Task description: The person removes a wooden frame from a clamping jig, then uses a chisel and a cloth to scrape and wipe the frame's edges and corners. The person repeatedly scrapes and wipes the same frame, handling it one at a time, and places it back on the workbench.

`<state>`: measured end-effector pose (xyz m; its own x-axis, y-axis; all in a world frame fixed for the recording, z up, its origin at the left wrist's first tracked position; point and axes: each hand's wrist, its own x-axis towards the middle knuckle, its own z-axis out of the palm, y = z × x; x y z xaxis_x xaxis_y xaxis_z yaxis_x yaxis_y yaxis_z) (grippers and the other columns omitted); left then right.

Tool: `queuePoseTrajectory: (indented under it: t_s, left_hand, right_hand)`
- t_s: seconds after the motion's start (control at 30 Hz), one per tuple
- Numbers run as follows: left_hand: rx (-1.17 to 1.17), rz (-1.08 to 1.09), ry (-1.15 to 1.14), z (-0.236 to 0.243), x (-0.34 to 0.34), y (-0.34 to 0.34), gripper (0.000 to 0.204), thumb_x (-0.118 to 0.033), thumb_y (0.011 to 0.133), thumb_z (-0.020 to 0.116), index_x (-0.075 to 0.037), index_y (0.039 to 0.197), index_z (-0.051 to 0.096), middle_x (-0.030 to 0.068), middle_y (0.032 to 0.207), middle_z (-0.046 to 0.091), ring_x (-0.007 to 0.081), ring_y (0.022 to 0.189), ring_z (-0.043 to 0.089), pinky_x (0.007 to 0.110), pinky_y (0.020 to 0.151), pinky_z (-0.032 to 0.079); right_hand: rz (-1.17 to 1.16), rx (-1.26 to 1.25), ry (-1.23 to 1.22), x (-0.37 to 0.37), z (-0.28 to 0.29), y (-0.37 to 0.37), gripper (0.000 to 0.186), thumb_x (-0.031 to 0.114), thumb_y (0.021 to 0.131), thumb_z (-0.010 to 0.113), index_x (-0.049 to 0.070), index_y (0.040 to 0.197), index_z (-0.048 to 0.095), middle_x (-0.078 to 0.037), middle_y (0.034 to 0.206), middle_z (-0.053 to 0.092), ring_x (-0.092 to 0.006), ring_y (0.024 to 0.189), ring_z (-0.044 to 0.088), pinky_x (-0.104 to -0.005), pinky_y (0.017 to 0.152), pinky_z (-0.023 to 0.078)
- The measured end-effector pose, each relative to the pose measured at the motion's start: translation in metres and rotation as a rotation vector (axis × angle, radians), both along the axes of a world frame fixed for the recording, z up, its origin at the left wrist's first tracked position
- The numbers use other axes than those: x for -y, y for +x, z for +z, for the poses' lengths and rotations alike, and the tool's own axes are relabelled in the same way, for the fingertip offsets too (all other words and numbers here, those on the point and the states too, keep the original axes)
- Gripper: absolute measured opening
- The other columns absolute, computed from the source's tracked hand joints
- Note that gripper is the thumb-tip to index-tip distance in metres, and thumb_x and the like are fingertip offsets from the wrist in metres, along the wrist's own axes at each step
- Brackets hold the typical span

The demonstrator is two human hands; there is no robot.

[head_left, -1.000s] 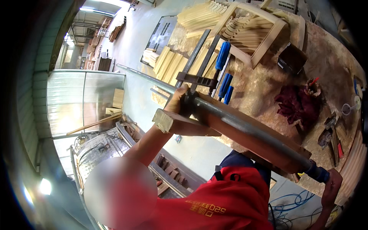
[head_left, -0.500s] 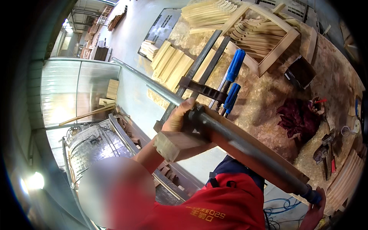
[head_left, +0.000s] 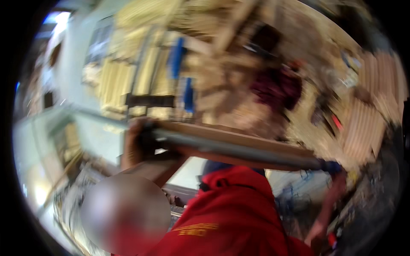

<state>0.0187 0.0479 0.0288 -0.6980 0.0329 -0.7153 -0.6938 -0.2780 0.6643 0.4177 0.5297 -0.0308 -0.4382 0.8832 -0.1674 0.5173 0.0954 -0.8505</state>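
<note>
A person in a red top (head_left: 230, 209) wraps the left hand (head_left: 131, 145) around the left end of a metal clamp (head_left: 239, 150), right hand (head_left: 339, 179) at its blue handle (head_left: 330, 166), grip too blurred to tell; a brown board (head_left: 243, 135) runs alongside, a dark red cloth (head_left: 278, 88) on the workbench (head_left: 243, 116) beyond, pale wood strips (head_left: 116, 85) far left

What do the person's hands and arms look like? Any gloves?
The left hand and right hand look bare, with no gloves. The right forearm shows no sleeve. The red top has yellow markings. Blur hides finer details.
</note>
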Motion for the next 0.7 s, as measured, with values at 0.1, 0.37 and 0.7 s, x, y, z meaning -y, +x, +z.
queuePoseTrajectory:
  t_s: [0.1,0.37,0.7]
  left_hand:
    - [-0.106,-0.079,0.208,-0.021,0.035,-0.01,0.039,-0.05,0.097,0.069,-0.015,0.115,0.067,0.0058,0.111,0.07,0.0248,0.106,0.066,0.045,0.096,0.055]
    - [-0.091,-0.03,0.129,-0.028,0.031,-0.021,0.033,-0.046,0.099,0.066,-0.013,0.102,0.069,0.0035,0.1,0.073,0.0198,0.099,0.068,0.039,0.096,0.053]
    - [-0.255,-0.225,0.177,-0.005,0.004,-0.011,0.034,-0.043,0.103,0.062,-0.011,0.108,0.071,0.0047,0.103,0.075,0.0203,0.098,0.07,0.041,0.096,0.055]
  right_hand:
    - [0.3,0.08,0.124,0.012,0.024,-0.078,0.049,0.041,0.112,0.046,0.0,0.092,0.064,-0.004,0.086,0.059,-0.0111,0.085,0.055,-0.0283,0.081,0.045]
    - [0.349,0.168,-0.567,-0.021,0.024,-0.122,0.065,0.052,0.109,0.046,0.01,0.06,0.05,-0.001,0.05,0.047,-0.0123,0.043,0.049,-0.0271,0.043,0.04]
    - [0.924,0.03,0.558,-0.026,-0.006,-0.086,0.077,0.052,0.098,0.066,-0.004,0.148,0.045,-0.022,0.153,0.047,-0.0425,0.143,0.043,-0.0494,0.121,0.033]
